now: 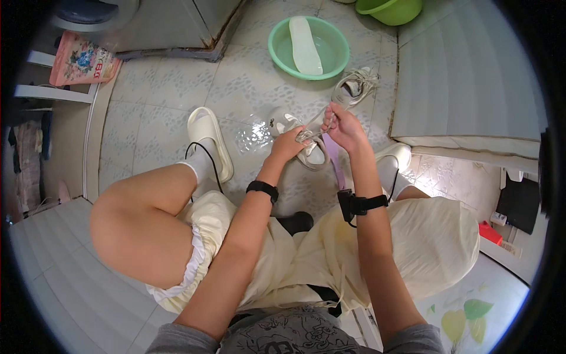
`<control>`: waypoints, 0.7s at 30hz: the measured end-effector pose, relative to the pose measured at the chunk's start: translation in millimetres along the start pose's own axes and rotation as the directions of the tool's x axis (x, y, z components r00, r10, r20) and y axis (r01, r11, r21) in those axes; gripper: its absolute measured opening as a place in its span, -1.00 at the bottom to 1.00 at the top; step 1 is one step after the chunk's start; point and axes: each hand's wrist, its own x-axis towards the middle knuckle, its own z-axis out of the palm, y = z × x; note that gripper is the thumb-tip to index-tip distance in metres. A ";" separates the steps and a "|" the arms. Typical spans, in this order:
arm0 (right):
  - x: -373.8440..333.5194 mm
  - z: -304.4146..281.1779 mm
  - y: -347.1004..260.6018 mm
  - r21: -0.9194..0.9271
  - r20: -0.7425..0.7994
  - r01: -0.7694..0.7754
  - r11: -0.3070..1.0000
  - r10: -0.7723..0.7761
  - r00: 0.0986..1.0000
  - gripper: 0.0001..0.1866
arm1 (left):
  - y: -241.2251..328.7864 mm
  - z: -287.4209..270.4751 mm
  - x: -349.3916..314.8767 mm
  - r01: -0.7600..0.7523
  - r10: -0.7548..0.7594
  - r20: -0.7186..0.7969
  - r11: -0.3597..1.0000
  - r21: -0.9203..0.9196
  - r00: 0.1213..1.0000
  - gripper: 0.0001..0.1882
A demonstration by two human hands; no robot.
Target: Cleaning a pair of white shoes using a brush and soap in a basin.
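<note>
Both of my hands are closed on a pale shoelace [314, 133] stretched between them. My left hand [288, 145] grips it at the left, just above a wet-looking white-and-grey shoe [315, 158] on the floor. A little higher and to the right, my right hand [344, 126] pinches the other part of the lace. Beyond it lies the second shoe [355, 87], its laces loosely bunched on top. A light purple strip [333, 154], perhaps a brush handle, lies beside the nearer shoe, partly hidden by my right arm.
A mint-green basin [338, 58] ahead contains a white insole [305, 47] and water. Behind it at right is a lime-green tub [389, 10]. My slippered feet stand either side of the shoes. A pink detergent bag [82, 61] sits at far left. The tiled floor [171, 88] has wet, shiny patches.
</note>
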 end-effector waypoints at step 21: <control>14.1 -47.3 82.2 -0.855 0.322 0.473 0.212 -0.499 0.805 -0.36 | 85.8 -72.6 9.7 0.046 0.145 0.361 0.881 -0.471 0.921 -0.73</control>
